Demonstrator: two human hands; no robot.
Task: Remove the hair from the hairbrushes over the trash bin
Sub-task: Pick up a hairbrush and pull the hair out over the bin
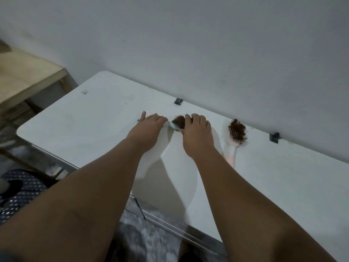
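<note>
On the white table (94, 118) near the wall lies a pale blue hairbrush (174, 125) with a clump of brown hair in its bristles. My left hand (149, 127) covers its handle, and my right hand (196, 133) rests on its head with fingers curled over the hair. To the right a pink-white hairbrush (235, 140) lies alone, its head full of brown hair (237, 129), handle pointing toward me. Whether the blue brush is lifted off the table, I cannot tell.
Two black clips (178, 101) (275, 137) sit at the table's back edge against the white wall. A wooden table (24, 78) stands at the left. A dark dotted bin (20, 188) sits on the floor at lower left, beside the white table.
</note>
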